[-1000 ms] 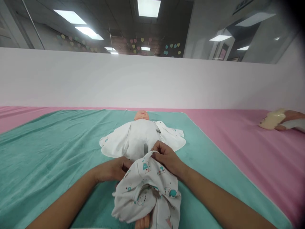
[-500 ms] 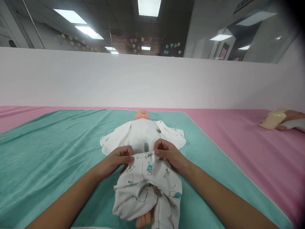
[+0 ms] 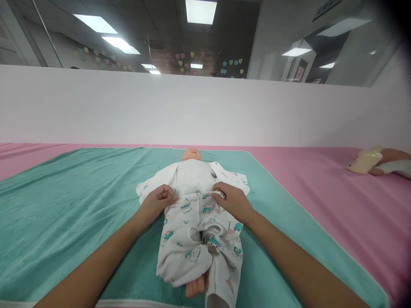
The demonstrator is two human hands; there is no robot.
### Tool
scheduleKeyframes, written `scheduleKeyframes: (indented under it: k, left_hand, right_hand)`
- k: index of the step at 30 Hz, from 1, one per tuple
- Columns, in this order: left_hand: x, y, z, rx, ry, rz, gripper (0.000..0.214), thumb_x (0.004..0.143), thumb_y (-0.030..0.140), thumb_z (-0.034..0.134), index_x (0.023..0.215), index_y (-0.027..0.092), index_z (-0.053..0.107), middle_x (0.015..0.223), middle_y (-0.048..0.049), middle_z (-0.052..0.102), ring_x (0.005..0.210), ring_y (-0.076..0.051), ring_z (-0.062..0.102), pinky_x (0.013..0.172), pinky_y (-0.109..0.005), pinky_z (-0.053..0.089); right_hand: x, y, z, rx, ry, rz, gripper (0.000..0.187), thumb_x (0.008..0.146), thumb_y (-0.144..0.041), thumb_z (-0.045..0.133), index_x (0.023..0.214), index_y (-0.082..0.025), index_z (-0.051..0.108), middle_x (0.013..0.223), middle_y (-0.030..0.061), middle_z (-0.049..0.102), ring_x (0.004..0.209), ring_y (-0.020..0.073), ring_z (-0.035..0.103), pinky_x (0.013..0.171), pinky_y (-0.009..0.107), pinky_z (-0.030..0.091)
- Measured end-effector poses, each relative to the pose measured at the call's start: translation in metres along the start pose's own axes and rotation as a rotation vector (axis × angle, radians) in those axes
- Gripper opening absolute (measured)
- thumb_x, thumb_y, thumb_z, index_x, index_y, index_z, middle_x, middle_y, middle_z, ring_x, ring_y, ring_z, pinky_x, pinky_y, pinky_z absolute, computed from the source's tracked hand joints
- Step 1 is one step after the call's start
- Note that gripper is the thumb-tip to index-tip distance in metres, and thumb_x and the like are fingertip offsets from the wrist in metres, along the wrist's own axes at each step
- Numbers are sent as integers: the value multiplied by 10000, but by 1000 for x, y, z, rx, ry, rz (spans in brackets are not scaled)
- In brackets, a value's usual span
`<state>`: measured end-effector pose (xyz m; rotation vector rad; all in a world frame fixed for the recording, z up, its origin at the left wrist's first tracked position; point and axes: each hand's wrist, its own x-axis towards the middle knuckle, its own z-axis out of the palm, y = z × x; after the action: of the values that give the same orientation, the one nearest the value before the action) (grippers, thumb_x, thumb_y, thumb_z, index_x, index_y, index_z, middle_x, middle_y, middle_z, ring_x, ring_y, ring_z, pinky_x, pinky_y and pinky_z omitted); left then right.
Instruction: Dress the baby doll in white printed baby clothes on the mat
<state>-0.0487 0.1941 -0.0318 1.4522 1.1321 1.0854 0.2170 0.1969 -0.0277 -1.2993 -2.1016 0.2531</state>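
Note:
A baby doll (image 3: 192, 154) lies on its back on a teal towel (image 3: 70, 201), its head pointing away from me. An open white top (image 3: 192, 177) is spread under its torso. White printed baby trousers (image 3: 195, 239) cover its legs, and one bare foot (image 3: 195, 287) sticks out at the near end. My left hand (image 3: 158, 200) pinches the trousers' waistband at the doll's left hip. My right hand (image 3: 233, 200) grips the waistband on the other side. Both hands are closed on the fabric at the doll's waist.
The teal towel lies on a pink sheet (image 3: 321, 188). A white partition wall (image 3: 192, 107) runs along the far edge. At the far right another person's hand (image 3: 390, 160) holds a cream-coloured object (image 3: 364, 161) on the pink sheet.
Both hands have pulled the trousers' waistband up from the doll's thighs to its waist. The bunched trouser fabric has stretched out flatter over the legs.

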Motion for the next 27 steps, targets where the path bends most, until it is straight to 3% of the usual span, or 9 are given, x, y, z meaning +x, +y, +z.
scheduleKeyframes:
  k: [4, 9, 13, 16, 19, 22, 25, 27]
  left_hand:
    - [0, 2, -2, 69, -129, -23, 318, 717, 399, 674, 872, 178, 507, 592, 74, 362, 526, -71, 341, 490, -179, 253]
    - [-6, 12, -6, 171, -304, -99, 246, 722, 349, 627, 828, 189, 473, 594, 70, 370, 525, -77, 328, 470, -178, 259]
    - [-11, 23, -14, 273, -507, -150, 160, 672, 253, 605, 672, 176, 465, 613, 44, 398, 564, -101, 376, 499, -202, 308]
    - [-12, 26, -18, 253, -618, -120, 110, 651, 204, 593, 733, 173, 526, 690, 24, 485, 658, -131, 446, 584, -218, 339]
    - [-12, 23, -17, 275, -585, -63, 173, 617, 159, 581, 786, 178, 552, 733, 30, 498, 682, -130, 434, 596, -212, 322]
    - [-9, 16, -14, 324, -497, 26, 178, 604, 127, 560, 773, 177, 541, 784, 33, 478, 695, -121, 402, 597, -206, 305]
    - [-7, 10, -11, 333, -432, 73, 134, 634, 154, 578, 743, 176, 504, 820, 33, 465, 718, -123, 399, 627, -209, 310]
    - [-6, 8, -10, 342, -391, 94, 138, 643, 171, 590, 712, 175, 470, 812, 34, 457, 715, -122, 394, 630, -211, 305]
  right_hand:
    - [2, 10, 7, -171, 114, -26, 177, 811, -195, 442, 937, -245, 555, 946, 3, 608, 779, 163, 533, 629, 262, 303]
    - [7, 23, 12, 33, 102, 215, 175, 726, -219, 496, 895, -242, 536, 690, -26, 544, 622, 148, 467, 569, 252, 276]
    - [9, 31, 9, 450, -103, 292, 95, 699, -257, 527, 774, -199, 525, 588, -50, 467, 559, 110, 411, 544, 228, 276]
    - [9, 37, 6, 669, -280, 295, 165, 691, -298, 578, 791, -179, 521, 593, -57, 462, 552, 92, 406, 537, 215, 276]
    - [8, 42, 4, 693, -348, 285, 174, 718, -313, 574, 801, -171, 518, 583, -59, 457, 535, 84, 403, 519, 209, 269]
    - [8, 45, 8, 625, -314, 243, 151, 716, -252, 551, 844, -173, 533, 643, -48, 497, 565, 87, 438, 535, 210, 310]
    - [8, 48, 14, 585, -213, 192, 269, 672, -183, 565, 940, -188, 539, 902, 0, 568, 761, 122, 534, 674, 247, 407]
    - [8, 49, 18, 643, -181, 184, 472, 637, -147, 588, 1096, -214, 501, 1117, 40, 539, 937, 156, 547, 789, 286, 430]
